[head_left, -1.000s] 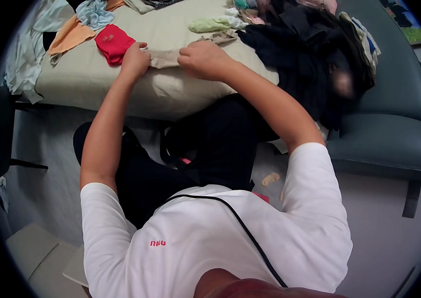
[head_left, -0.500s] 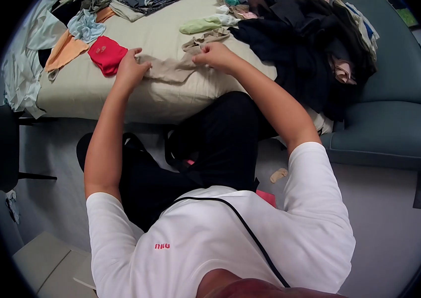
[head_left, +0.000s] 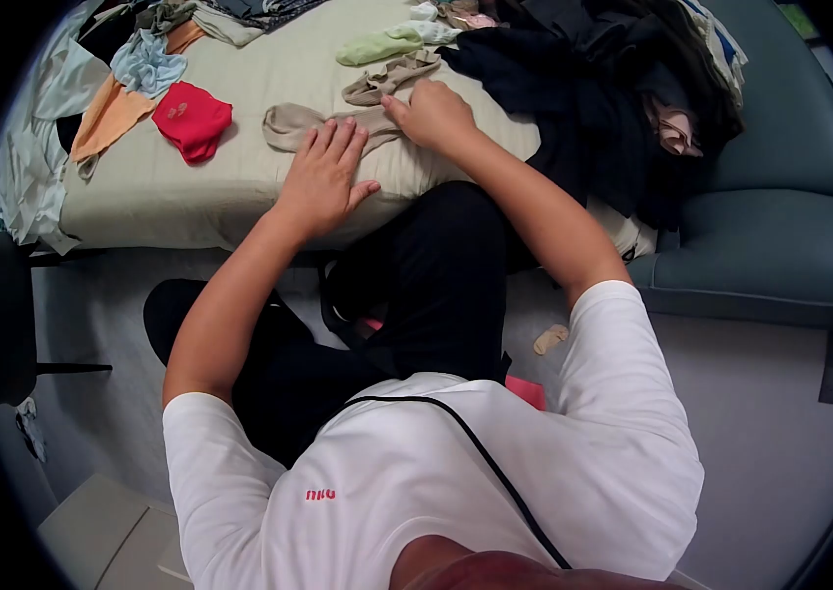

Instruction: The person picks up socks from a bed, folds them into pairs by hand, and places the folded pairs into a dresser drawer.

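A beige sock (head_left: pixel 287 126) lies stretched out on the cream-covered surface (head_left: pixel 239 187). My left hand (head_left: pixel 330 177) rests flat on its middle, fingers spread. My right hand (head_left: pixel 428 113) is at the sock's right end, with its fingers bent together; the fingertips are partly hidden and a hold on the sock cannot be made out. Just above lies a second, crumpled beige sock (head_left: pixel 392 79). Beyond it is a light green sock (head_left: pixel 378 46). A red folded item (head_left: pixel 192 122) lies to the left of my hands.
Dark clothes (head_left: pixel 574 88) are heaped at the right against a grey-green sofa (head_left: pixel 770 236). Orange cloth (head_left: pixel 110 119), light blue cloth (head_left: pixel 148 64) and pale garments (head_left: pixel 28 177) lie at the left. A small beige item (head_left: pixel 550 339) is on the floor.
The beige sock, earlier held up between both hands, now lies on the surface. My left hand has let go of its left end, moved right and flattened onto it.
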Available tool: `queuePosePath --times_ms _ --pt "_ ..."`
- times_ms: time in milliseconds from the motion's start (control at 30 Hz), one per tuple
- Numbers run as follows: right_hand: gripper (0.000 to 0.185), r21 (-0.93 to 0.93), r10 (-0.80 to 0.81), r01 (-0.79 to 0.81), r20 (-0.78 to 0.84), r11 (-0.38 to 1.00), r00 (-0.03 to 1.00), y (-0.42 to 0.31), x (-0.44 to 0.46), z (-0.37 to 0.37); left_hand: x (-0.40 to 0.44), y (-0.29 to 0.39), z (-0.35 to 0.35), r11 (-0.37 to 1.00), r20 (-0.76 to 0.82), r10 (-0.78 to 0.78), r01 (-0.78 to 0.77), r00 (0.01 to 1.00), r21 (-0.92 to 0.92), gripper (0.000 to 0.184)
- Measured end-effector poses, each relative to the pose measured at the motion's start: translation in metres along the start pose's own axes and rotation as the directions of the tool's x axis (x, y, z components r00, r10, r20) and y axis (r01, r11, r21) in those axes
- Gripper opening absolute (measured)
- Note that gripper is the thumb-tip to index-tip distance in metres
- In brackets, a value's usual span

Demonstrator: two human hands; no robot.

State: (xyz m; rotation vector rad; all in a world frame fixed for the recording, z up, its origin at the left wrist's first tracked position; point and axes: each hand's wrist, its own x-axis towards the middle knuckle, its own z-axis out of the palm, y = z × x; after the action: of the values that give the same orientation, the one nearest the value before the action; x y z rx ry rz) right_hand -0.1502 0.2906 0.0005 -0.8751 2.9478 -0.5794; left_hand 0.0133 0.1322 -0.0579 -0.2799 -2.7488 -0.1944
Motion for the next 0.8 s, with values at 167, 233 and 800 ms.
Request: queuePosePath --times_ms 167,233,800 --pt "0.05 -0.099 -0.056 0.069 0.122 0.993 0.991 0.011 -0.001 0.007 -0.001 -0.001 -0.005 0.999 0.09 0.023 -0.027 0.996 0.04 0.074" --pt "0.048 0.044 -0.102 0.1 0.027 0.994 0.994 0.018 0.007 0.017 0.0 0.002 -0.006 0.997 0.08 0.05 -0.055 0.996 0.051 0.072" --pt "0.043 -0.214 -0.316 0.301 -0.038 0.929 0.948 0.018 0.01 0.031 0.021 -0.016 0.01 0.96 0.071 -0.271 0.274 0.96 -0.048 0.071"
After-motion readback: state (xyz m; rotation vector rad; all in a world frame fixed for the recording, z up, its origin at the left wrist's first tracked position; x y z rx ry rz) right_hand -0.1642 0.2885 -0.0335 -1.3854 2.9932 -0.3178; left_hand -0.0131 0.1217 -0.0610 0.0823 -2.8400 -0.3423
